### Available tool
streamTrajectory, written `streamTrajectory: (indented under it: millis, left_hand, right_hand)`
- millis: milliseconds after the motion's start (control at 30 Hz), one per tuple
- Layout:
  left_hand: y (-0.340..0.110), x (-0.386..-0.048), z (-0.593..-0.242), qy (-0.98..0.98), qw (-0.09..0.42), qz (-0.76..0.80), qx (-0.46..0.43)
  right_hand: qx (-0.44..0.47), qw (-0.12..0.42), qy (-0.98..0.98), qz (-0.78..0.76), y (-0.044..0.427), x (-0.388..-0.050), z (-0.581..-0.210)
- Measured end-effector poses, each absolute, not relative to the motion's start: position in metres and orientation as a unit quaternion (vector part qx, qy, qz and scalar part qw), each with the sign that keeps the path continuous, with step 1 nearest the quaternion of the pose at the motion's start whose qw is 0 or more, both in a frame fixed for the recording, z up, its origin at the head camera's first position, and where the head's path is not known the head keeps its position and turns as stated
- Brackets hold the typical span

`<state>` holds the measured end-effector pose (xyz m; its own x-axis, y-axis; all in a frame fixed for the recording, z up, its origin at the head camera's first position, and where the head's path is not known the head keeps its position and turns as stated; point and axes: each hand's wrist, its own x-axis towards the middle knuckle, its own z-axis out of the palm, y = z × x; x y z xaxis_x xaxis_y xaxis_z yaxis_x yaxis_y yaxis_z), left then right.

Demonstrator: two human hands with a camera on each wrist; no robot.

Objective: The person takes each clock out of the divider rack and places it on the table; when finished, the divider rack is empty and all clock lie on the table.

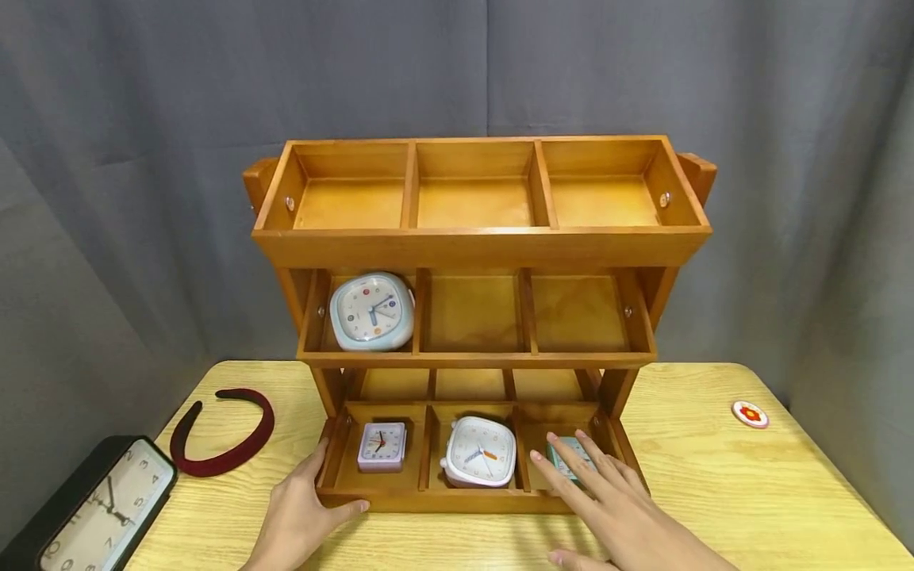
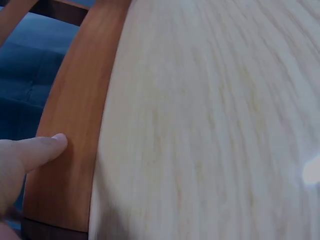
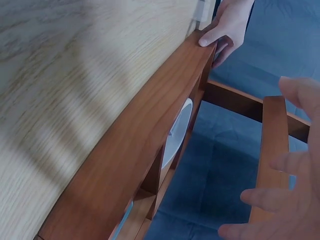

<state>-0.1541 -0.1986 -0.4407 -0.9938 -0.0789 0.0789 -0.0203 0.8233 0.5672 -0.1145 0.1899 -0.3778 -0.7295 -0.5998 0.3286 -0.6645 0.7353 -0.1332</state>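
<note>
A three-tier wooden rack (image 1: 478,247) stands on the table in the head view. My left hand (image 1: 300,507) grips the front left corner of its bottom tray, thumb on the front board and fingers along the side; the left wrist view shows that thumb (image 2: 42,150). My right hand (image 1: 607,500), fingers spread, is over the bottom right compartment and partly hides a teal clock (image 1: 571,456) there. The right wrist view shows it apart from the front board. A lilac clock (image 1: 382,446) sits in the bottom left compartment, a white clock (image 1: 480,450) in the middle one.
A light blue clock (image 1: 372,311) sits in the middle tier's left compartment. Left of the rack lie a dark red headband (image 1: 228,458) and a large black-framed clock (image 1: 107,507). A round badge with a red flower (image 1: 750,413) lies on the table (image 1: 757,492) at right.
</note>
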Motion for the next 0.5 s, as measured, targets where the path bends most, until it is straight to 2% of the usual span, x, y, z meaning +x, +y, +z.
streamTrajectory:
  millis: [167,500]
  left_hand:
    - [-0.198,-0.154,-0.440,-0.953,0.063,-0.296,0.032]
    - [-0.197,-0.153,-0.440,-0.952,0.063,-0.297,0.029]
  right_hand:
    - [0.351,0.151,-0.918,0.109,0.190,-0.114,-0.380]
    - [0.357,0.116,-0.915,0.149,0.186,-0.115,-0.369]
